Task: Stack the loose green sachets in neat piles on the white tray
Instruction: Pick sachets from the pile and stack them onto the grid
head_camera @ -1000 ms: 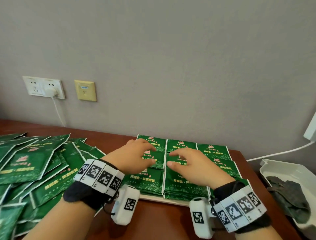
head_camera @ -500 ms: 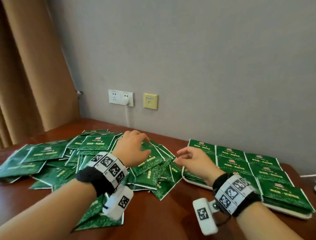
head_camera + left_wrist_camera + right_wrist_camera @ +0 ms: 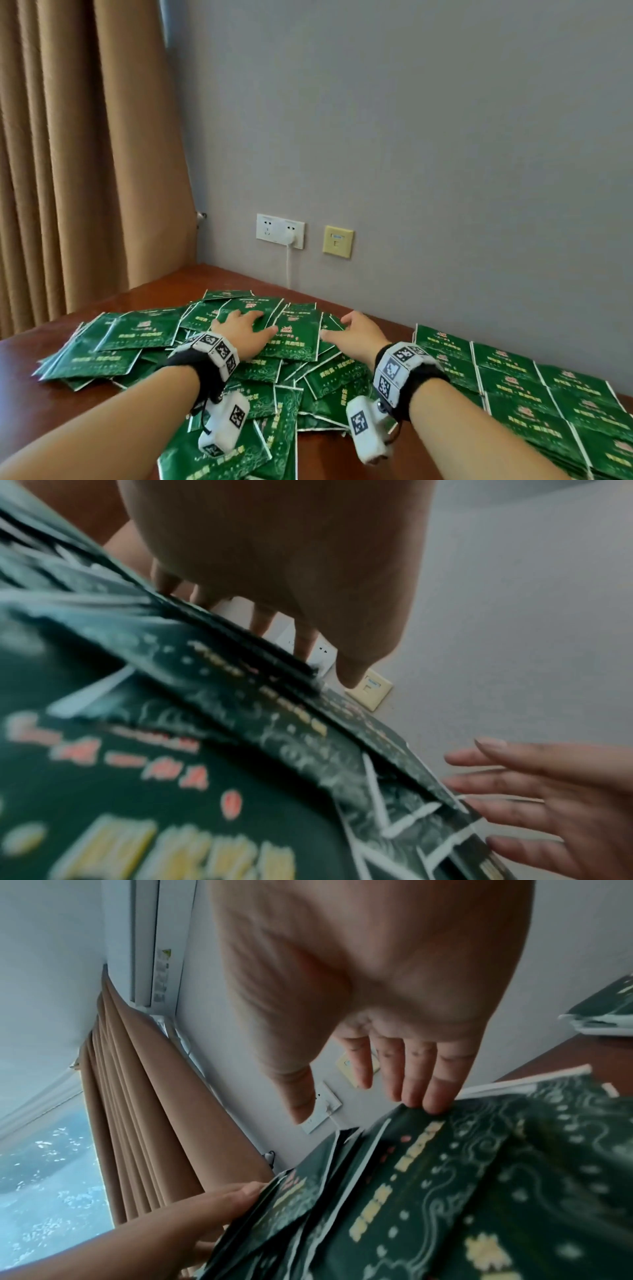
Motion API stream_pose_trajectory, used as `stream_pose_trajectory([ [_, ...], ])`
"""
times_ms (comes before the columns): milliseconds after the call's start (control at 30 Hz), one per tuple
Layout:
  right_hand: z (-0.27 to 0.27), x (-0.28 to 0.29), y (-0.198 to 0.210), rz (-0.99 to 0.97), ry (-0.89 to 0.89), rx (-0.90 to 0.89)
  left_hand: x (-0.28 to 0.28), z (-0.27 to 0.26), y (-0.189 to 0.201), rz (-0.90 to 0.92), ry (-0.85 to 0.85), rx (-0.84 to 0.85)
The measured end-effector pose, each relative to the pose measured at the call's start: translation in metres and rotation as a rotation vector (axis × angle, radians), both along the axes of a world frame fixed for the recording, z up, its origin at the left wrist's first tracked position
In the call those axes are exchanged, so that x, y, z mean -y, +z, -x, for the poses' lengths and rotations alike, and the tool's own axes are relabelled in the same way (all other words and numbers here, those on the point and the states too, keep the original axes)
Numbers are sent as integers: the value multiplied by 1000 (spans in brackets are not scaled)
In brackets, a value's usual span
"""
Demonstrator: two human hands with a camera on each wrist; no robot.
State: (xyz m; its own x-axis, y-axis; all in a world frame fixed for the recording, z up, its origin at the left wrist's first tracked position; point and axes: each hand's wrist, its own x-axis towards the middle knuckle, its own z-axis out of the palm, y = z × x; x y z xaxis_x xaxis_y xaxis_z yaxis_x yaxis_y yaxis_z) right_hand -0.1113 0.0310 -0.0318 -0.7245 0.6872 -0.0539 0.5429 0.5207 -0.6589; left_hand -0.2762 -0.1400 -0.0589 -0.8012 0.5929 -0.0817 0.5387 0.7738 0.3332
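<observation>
The loose sachets (image 3: pixel 191 346) lie in a wide, untidy heap on the brown table (image 3: pixel 41 404), many overlapping. The left hand (image 3: pixel 245 330) rests flat on top of the heap, fingers spread and straight, holding nothing. The right hand (image 3: pixel 356 334) is just beside it, fingers (image 3: pixel 435 1093) straight and a little apart; in the right wrist view the fingertips touch the far edge of one sachet (image 3: pixel 445 1164). To the right, the sorted piles (image 3: pixel 534 394) lie in neat rows; the tray under them is almost hidden. Behind are the grey wall, a socket (image 3: pixel 280 230) and a curtain (image 3: pixel 85 154).
</observation>
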Motion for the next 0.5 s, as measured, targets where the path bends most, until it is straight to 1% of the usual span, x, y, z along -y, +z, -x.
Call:
stream_pose_trajectory([
  [100, 13, 9, -6, 66, -30, 4, 2, -11, -9, 11, -1, -23],
  [200, 21, 16, -9, 47, -81, 39, 2, -22, -10, 45, -50, -69],
  [267, 26, 20, -11, 134, -110, -21, 2, -29, -11, 70, -84, -88],
  [400, 29, 25, -12, 353, -242, -186, 8, -44, -15, 61, -164, -105],
  [500, 27, 30, -15, 402, -282, -203, 11, -58, -17, 59, -249, -112],
])
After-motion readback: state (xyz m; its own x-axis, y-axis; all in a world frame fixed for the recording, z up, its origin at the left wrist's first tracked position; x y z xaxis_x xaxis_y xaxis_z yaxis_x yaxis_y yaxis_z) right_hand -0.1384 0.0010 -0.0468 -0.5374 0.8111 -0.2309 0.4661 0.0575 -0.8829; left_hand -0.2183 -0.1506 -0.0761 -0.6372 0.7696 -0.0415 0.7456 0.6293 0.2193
